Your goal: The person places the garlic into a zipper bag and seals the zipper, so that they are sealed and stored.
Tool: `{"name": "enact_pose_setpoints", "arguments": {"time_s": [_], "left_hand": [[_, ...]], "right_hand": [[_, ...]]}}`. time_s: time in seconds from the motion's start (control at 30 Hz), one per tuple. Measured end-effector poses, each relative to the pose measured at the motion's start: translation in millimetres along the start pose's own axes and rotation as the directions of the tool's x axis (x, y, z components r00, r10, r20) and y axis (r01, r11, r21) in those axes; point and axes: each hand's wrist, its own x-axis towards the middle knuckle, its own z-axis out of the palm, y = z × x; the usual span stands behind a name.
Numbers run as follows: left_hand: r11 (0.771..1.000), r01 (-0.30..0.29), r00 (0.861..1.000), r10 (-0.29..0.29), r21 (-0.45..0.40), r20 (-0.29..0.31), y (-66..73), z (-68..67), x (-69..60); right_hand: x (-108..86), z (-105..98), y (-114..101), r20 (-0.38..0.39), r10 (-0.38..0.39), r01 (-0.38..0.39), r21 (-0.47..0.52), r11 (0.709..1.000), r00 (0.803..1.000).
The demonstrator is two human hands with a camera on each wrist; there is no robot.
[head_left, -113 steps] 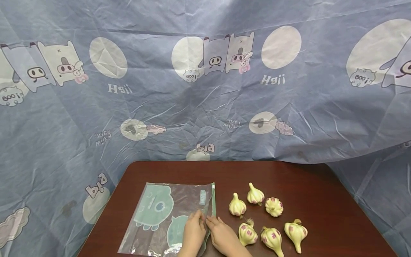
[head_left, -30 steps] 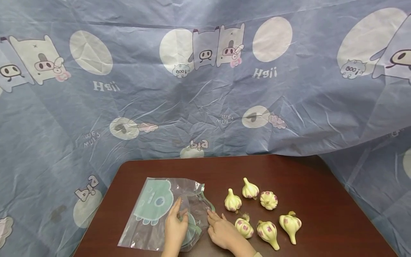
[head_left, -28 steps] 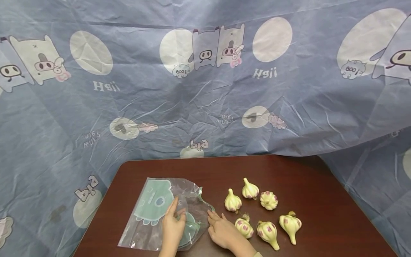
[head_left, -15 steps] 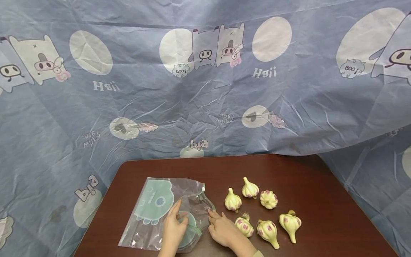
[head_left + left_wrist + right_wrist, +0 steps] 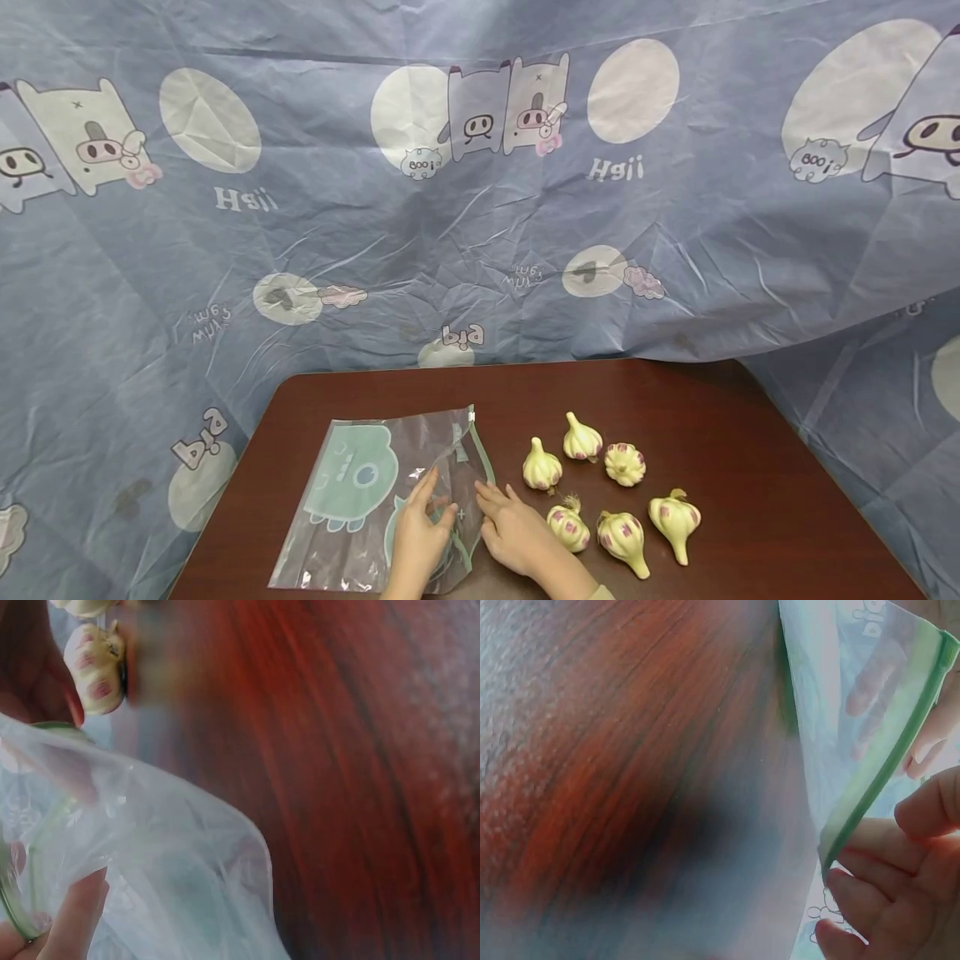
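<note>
A clear zip bag (image 5: 300,550) with a pale green print lies on the dark red table, its green-edged mouth facing right and parted near the hands. My left hand (image 5: 420,537) holds the bag's upper layer near the mouth; in the left wrist view the plastic and green strip lie between thumb and fingers (image 5: 79,911). At the green edge (image 5: 900,754), the fingers of my right hand (image 5: 521,533) touch the bag, loosely bent, with the thumb apart in the right wrist view. Right of the bag lie several garlic bulbs (image 5: 542,468).
The wooden table (image 5: 750,467) extends behind and to the right of the bulbs. One bulb (image 5: 568,527) lies close beside the right hand. A blue patterned cloth (image 5: 487,217) hangs behind the table and down both sides.
The bag's far mouth corner has lifted and straightened, and its crumpled green edge has spread out. The left hand has moved slightly right; the right hand has shifted slightly left.
</note>
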Motion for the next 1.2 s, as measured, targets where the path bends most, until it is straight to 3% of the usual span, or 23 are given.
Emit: {"name": "enact_pose_setpoints", "arguments": {"time_s": [0.17,0.4,0.5,0.6,0.77,0.87,1.0,1.2], "left_hand": [[1.000,-0.011,1.000,0.011,0.018,0.001,0.5,1.1,-1.8],[0.996,-0.029,0.999,0.031,0.082,-0.024,-0.7,3.1,-1.6],[0.996,-0.022,1.000,0.024,0.087,-0.019,-0.5,3.2,-1.9],[0.997,0.002,1.000,0.000,0.082,-0.021,0.7,3.7,-2.7],[0.992,0.082,0.996,-0.079,0.090,-0.040,1.2,9.9,-4.4],[0.990,0.093,0.995,-0.090,0.105,-0.031,-0.1,16.5,-6.3],[0.993,0.060,0.998,-0.061,0.103,0.009,-1.2,23.3,-9.8],[0.991,0.060,0.997,-0.064,0.120,0.031,-2.7,28.0,-12.7]], "right_hand": [[0.1,-1,-2,-0.069,-0.065,0.063,-0.026,0.998,0.995],[-0.9,-4,-4,-0.188,-0.165,0.155,-0.065,0.986,0.968],[-2.3,-4,-3,-0.158,-0.139,0.131,-0.062,0.989,0.978],[-3.6,-2,-1,-0.076,-0.066,0.063,-0.042,0.997,0.995],[-5.4,0,5,0.013,0.013,-0.013,-0.015,1.000,1.000],[-5.4,1,6,0.014,0.014,-0.013,-0.016,1.000,1.000],[-4.3,2,4,0.003,0.009,-0.009,-0.026,1.000,1.000],[-7.0,-2,-1,-0.070,-0.024,0.021,-0.041,0.999,0.997]]}}
